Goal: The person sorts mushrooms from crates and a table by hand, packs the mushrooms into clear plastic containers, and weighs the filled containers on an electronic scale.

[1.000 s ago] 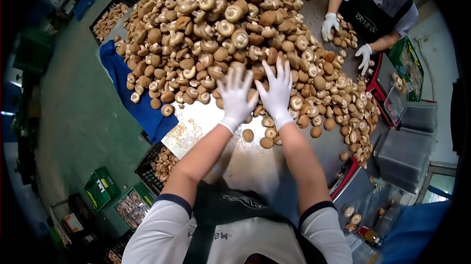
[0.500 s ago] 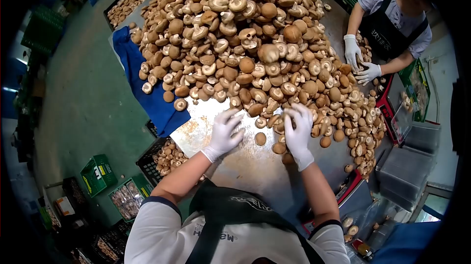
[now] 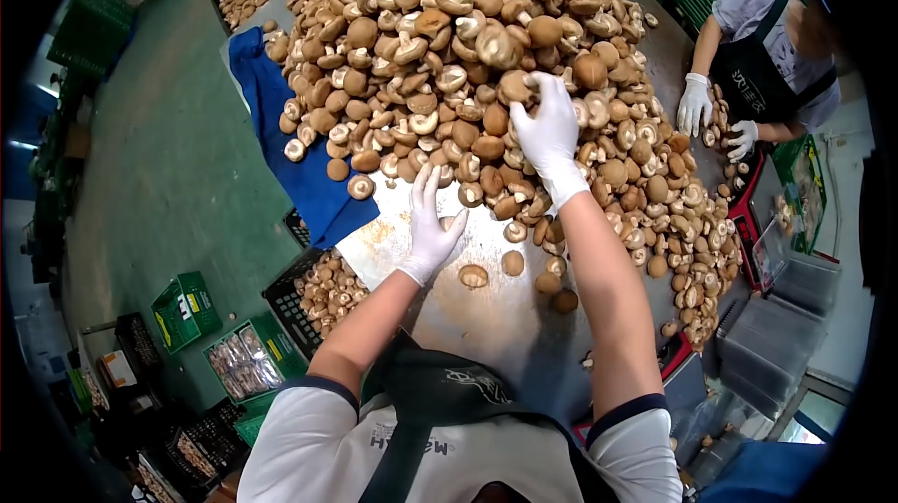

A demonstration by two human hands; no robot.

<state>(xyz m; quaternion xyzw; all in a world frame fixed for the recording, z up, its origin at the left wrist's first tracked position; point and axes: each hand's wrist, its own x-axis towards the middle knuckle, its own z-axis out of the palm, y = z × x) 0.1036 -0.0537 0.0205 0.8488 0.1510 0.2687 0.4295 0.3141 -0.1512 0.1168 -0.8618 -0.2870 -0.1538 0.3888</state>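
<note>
Mushrooms (image 3: 500,45) lie heaped across the far part of the metal table (image 3: 449,316), spilling down its right side. Half a second ago both hands were at the heap's near edge; now the right hand (image 3: 550,134) has gone up over the pile, thumb and fingers bent around a brown cap (image 3: 514,87) — whether they grip it I cannot tell. The left hand (image 3: 430,234) is open and holds nothing, its fingertips at the pile's near fringe. A loose mushroom (image 3: 473,276) now shows on the bare metal between the forearms, where none showed before. Across the table, a co-worker's gloved hands (image 3: 694,106), together earlier, have parted. A blue cloth (image 3: 304,190) drapes the left edge, with a black crate (image 3: 285,302) of mushrooms below and green crates (image 3: 182,311) on the floor. Clear plastic boxes (image 3: 772,330) stand at right, near a red scale (image 3: 748,232). The right hand and forearm — stretched over the heap's near side — hide some mushrooms beneath them.
</note>
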